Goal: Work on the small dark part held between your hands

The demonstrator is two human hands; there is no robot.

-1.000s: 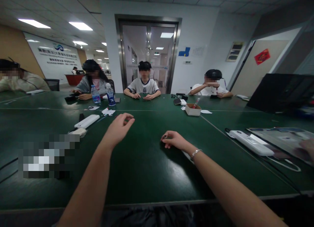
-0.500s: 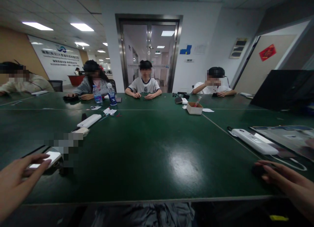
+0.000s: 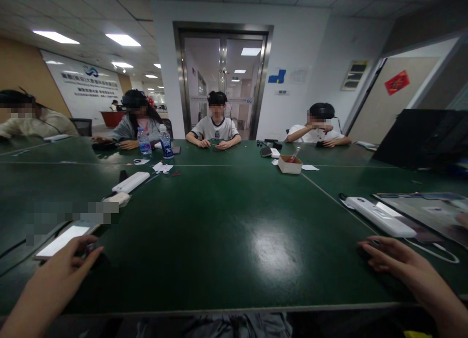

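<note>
Over the table's near left part, my left hand [image 3: 60, 269] curls its thumb and fingers around a small dark thing [image 3: 88, 250], too blurred to name. Just beyond it lies a phone [image 3: 64, 241] with a bright white screen. At the right, my right hand [image 3: 398, 261] rests low on the green table [image 3: 226, 260], palm down with bent fingers. Something dark shows under and between its fingertips, mostly hidden by them. A white power bank [image 3: 382, 216] with a white cable [image 3: 444, 252] lies beyond that hand.
Another white power bank [image 3: 130, 182] lies at the left. Farther back stand two bottles [image 3: 166, 145] and a small open box [image 3: 290, 164]. A large dark panel [image 3: 420, 138] and a flat clear sheet [image 3: 431, 206] are at the right. Several people sit across the table.
My left hand has moved right, off the phone, and its fingers have curled in around the small dark thing. My right hand has shifted left along the table.
</note>
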